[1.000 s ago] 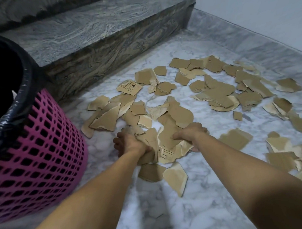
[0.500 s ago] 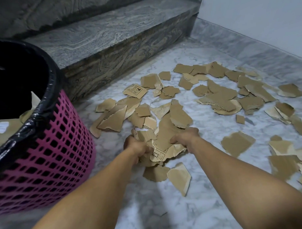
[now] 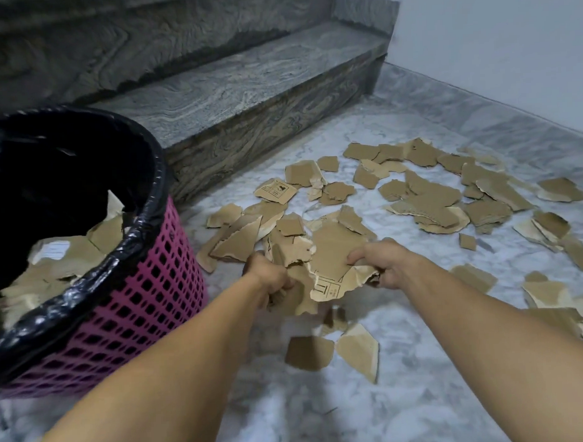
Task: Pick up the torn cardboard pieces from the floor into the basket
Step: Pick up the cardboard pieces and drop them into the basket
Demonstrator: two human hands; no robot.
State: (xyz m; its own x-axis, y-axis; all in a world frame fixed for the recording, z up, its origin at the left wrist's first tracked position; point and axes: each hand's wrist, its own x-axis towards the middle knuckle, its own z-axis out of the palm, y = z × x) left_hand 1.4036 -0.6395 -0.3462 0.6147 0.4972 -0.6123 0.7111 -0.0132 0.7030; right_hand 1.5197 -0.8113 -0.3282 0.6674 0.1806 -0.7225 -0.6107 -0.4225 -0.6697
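Note:
Between my two hands hangs a bundle of torn cardboard pieces point(image 3: 328, 259), lifted off the white marble floor. My left hand point(image 3: 267, 276) grips its left side and my right hand point(image 3: 381, 262) grips its right side. Just left of my left hand stands the pink lattice basket point(image 3: 138, 312) with a black bag liner point(image 3: 87, 284); brown cardboard scraps point(image 3: 63, 258) lie inside it. Several loose cardboard pieces point(image 3: 424, 196) are scattered over the floor beyond and to the right. Two pieces point(image 3: 334, 351) lie below the bundle, and one small blurred scrap point(image 3: 333, 315) hangs in mid-air under it.
A dark grey stone step point(image 3: 246, 90) runs behind the basket and the scraps. A marble skirting point(image 3: 478, 115) and a pale wall point(image 3: 508, 41) bound the floor at the right. Bare marble floor point(image 3: 323, 418) shows between my forearms.
Both hands have closed on the cardboard bundle and raised it off the floor, shifting toward the basket. The view has tilted up, showing more of the basket's inside. A small scrap is dropping.

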